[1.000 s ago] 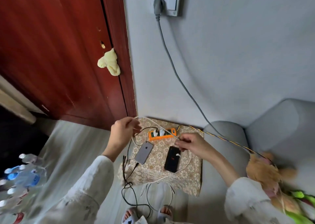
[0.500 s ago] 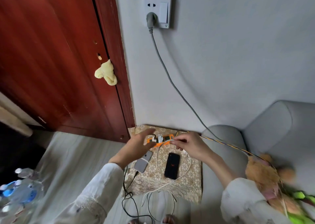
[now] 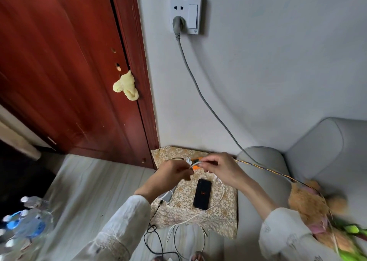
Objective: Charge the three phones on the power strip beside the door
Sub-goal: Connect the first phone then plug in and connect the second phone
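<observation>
An orange power strip (image 3: 195, 167) lies on a gold patterned cloth (image 3: 224, 217) in the corner beside the red door (image 3: 65, 72), mostly hidden behind my hands. My left hand (image 3: 171, 173) and my right hand (image 3: 217, 168) meet just above the strip, both pinching a white charging cable (image 3: 219, 200) near its end. A black phone (image 3: 202, 194) lies face up on the cloth below my right hand. A silver phone (image 3: 166, 198) peeks out from under my left wrist. I see no third phone.
A grey cord (image 3: 200, 94) runs from the wall socket (image 3: 185, 14) down toward the strip. A grey sofa (image 3: 307, 161) with a plush toy (image 3: 309, 203) stands at the right. Black and white cables (image 3: 158, 241) trail on the floor. Water bottles (image 3: 25, 219) sit at the lower left.
My left hand has moved right, from the cloth's left edge to meet my right hand over the strip. The silver phone is now mostly covered by my left wrist. The camera has tilted upward.
</observation>
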### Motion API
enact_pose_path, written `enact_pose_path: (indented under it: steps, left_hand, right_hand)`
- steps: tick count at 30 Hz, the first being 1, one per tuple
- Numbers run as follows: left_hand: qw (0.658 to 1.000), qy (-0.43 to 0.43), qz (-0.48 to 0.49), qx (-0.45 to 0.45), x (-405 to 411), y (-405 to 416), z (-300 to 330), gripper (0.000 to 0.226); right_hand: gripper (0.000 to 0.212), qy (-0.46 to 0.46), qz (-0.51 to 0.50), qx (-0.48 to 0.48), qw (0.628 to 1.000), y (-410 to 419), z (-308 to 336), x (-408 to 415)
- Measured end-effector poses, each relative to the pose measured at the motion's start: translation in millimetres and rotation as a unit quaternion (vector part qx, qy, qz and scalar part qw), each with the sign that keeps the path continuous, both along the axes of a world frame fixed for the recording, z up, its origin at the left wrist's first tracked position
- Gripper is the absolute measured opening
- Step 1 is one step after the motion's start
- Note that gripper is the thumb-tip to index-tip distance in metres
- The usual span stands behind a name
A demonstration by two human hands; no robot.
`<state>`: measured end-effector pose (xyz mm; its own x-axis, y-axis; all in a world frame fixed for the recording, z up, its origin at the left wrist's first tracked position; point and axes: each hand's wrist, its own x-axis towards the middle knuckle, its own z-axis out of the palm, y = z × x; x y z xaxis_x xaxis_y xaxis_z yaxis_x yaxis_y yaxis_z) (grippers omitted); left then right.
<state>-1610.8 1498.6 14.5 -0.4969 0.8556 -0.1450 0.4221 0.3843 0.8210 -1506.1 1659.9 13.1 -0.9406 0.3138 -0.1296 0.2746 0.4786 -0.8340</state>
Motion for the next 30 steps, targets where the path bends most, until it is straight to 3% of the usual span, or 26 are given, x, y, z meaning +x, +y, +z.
enact_pose_path:
  steps: [5,9,11,14,17,19,26,30]
  left_hand:
    - [0.995,-0.006,0.079,0.066,-13.3,-16.4,2.1,0.016]
    - [0.953,-0.062,0.26,0.141,-37.8,-33.7,-4.8,0.021]
    - [0.94,-0.11,0.287,0.15,-44.8,-40.3,-7.9,0.019]
    - [0.966,-0.16,0.179,0.097,-43.1,-43.3,-8.0,0.007]
    - [0.982,-0.181,0.041,0.021,-24.6,-27.7,-5.1,0.023]
    - [0.986,-0.166,-0.013,0.001,-8.2,-13.0,-5.0,0.014]
    - [0.992,-0.12,0.039,-0.015,-0.8,-16.7,-16.3,0.024]
    - [0.983,-0.178,0.048,0.006,2.3,-16.6,-17.9,0.017]
  right_hand:
    - [0.004,-0.034,0.006,-0.037,0.999,8.2,-1.4,9.5]
    - [0.012,-0.043,-0.065,-0.006,0.997,19.4,-9.2,23.8]
    - [0.016,-0.044,-0.085,0.035,0.995,21.6,-10.2,27.4]
    - [0.017,-0.053,-0.051,0.098,0.992,17.5,-9.2,26.3]
    - [0.016,-0.031,-0.007,0.137,0.99,2.1,-4.6,18.0]
    - [0.015,-0.007,0.032,0.167,0.985,-9.7,-1.3,10.6]
    - [0.027,-0.014,0.037,0.158,0.987,-11.0,0.7,10.3]
    - [0.024,-0.019,0.008,0.092,0.996,-10.0,-4.5,9.1]
